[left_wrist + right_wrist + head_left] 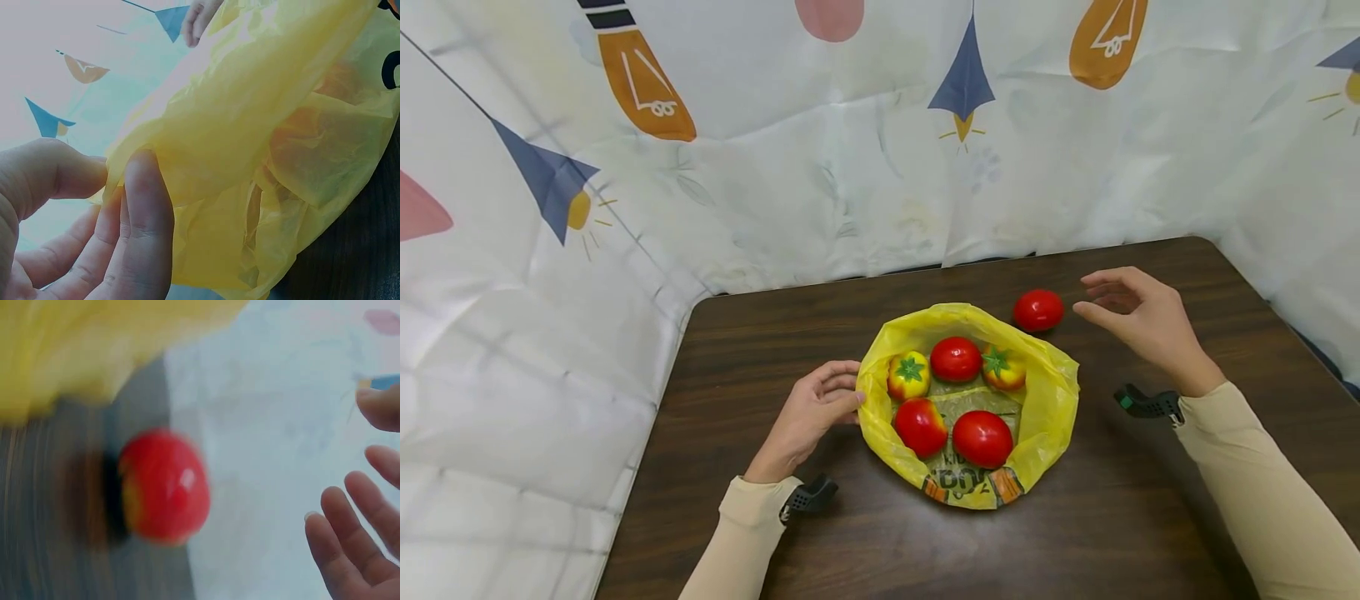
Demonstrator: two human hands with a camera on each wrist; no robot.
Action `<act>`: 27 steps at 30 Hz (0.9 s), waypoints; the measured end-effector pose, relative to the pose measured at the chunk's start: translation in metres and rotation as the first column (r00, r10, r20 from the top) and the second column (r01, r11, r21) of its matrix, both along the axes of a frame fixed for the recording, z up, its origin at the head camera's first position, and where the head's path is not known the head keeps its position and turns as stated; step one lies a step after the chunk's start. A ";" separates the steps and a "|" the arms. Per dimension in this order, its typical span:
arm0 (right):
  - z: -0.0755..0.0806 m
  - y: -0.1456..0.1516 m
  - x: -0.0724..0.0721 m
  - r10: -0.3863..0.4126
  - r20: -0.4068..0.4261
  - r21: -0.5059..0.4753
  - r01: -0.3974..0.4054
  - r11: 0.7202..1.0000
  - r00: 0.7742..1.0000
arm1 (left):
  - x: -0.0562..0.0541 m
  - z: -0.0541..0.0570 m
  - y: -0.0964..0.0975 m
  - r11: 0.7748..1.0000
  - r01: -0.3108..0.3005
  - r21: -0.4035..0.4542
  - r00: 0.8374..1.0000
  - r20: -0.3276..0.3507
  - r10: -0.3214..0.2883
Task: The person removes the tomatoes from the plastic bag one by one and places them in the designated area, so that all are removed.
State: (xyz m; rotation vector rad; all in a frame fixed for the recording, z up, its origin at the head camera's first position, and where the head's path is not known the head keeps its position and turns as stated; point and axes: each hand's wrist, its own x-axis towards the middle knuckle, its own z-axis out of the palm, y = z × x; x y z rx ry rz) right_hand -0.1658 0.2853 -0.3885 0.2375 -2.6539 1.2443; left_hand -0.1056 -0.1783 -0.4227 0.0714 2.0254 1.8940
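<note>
Your left hand point(811, 412) pinches the yellow bag point(1051, 408) by its rim. Your right hand point(1150, 325), fingers parted, hovers with a red fruit point(1038, 311) just to its left.

Cloth-screened booth, with printed white sheeting point(760, 192) around a brown table point(760, 333).

Head view: fairly sharp, evenly bright; pale backdrop point(760, 208) luminous, worktop point(760, 333) dark, faint sheen toward its near edge, soft shadow beside the right sleeve point(1262, 492). Left wrist view: hazy, backdrop washed out. Right wrist view: yellow bag point(94, 350) and red fruit point(165, 494) blurred, glare spot on the latter; right grip point(359, 537) clearer.
</note>
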 end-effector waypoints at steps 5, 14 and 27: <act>0.017 -0.012 0.016 0.078 -0.029 -0.102 -0.080 0.992 0.997 | 0.000 -0.001 -0.001 1.000 0.004 -0.005 1.000 -0.002 -0.004; 0.024 -0.041 0.035 0.296 -0.184 -0.046 -0.309 0.950 0.937 | 0.003 0.001 0.000 1.000 0.006 0.004 1.000 -0.005 -0.006; 0.017 -0.071 0.051 0.436 -0.189 -0.009 -0.445 0.895 0.880 | 0.005 0.002 -0.001 1.000 0.000 -0.002 1.000 -0.018 0.000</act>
